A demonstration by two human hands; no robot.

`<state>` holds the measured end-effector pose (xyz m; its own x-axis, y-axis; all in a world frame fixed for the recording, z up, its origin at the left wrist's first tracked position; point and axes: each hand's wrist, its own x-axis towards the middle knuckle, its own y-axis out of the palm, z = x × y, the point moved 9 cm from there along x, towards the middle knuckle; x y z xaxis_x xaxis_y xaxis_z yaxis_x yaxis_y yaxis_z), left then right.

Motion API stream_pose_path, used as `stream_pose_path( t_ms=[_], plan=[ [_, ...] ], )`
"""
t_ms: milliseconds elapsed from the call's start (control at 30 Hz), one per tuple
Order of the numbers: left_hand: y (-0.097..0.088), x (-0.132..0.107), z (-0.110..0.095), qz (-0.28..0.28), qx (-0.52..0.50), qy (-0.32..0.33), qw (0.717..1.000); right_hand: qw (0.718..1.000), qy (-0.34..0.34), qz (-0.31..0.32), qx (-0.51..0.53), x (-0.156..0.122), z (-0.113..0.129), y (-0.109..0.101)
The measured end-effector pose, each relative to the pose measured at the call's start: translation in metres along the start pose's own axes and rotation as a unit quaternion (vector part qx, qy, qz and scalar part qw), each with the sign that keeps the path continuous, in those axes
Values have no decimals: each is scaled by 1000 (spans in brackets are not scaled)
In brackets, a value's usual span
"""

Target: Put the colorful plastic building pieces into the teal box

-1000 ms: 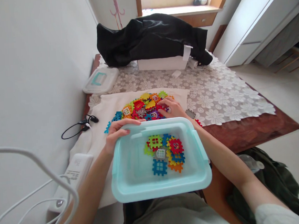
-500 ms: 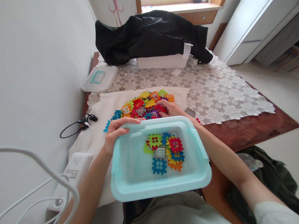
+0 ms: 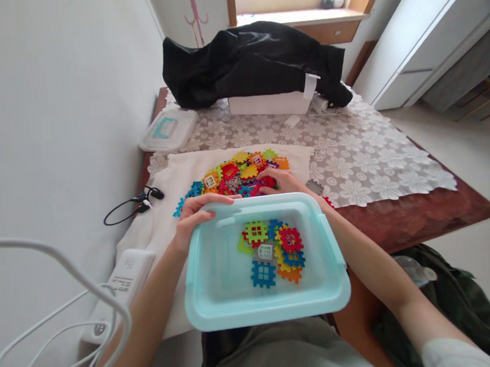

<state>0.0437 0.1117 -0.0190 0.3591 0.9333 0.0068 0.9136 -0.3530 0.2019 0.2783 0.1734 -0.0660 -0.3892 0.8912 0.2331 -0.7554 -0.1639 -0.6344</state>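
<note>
My left hand (image 3: 194, 217) grips the far left rim of a light blue plastic tub (image 3: 214, 299), held over my lap at the table's near edge. Several coloured interlocking tiles (image 3: 273, 250) lie inside the tub. My right hand (image 3: 285, 181) rests on the near right side of a pile of coloured tiles (image 3: 236, 175) on a white cloth (image 3: 165, 195), fingers curled among the pieces. What those fingers hold is hidden.
The tub's lid (image 3: 167, 131) lies at the table's far left. A black garment (image 3: 252, 61) covers a white box (image 3: 268, 103) at the back. A black cable (image 3: 130, 206) and a white power strip (image 3: 123, 278) lie left. A lace cloth (image 3: 374, 162) covers the right side.
My right hand has slid slightly toward me across the pile's near edge. The tub and my left hand stay put; the view shifted a little.
</note>
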Motion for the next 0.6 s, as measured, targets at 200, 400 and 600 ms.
stream_pose_path(
  t_ms=[200, 400, 600],
  plan=[
    [1, 0, 0, 13, -4, 10, 1000, 996, -1, -71, 53, 1, -1, -13],
    [1, 2, 4, 28, -19, 9, 999, 965, 57, -194, 164, -3, -14, -36],
    [1, 2, 4, 31, -20, 13, 999, 879, 71, -174, 437, -3, -12, -41]
  ],
)
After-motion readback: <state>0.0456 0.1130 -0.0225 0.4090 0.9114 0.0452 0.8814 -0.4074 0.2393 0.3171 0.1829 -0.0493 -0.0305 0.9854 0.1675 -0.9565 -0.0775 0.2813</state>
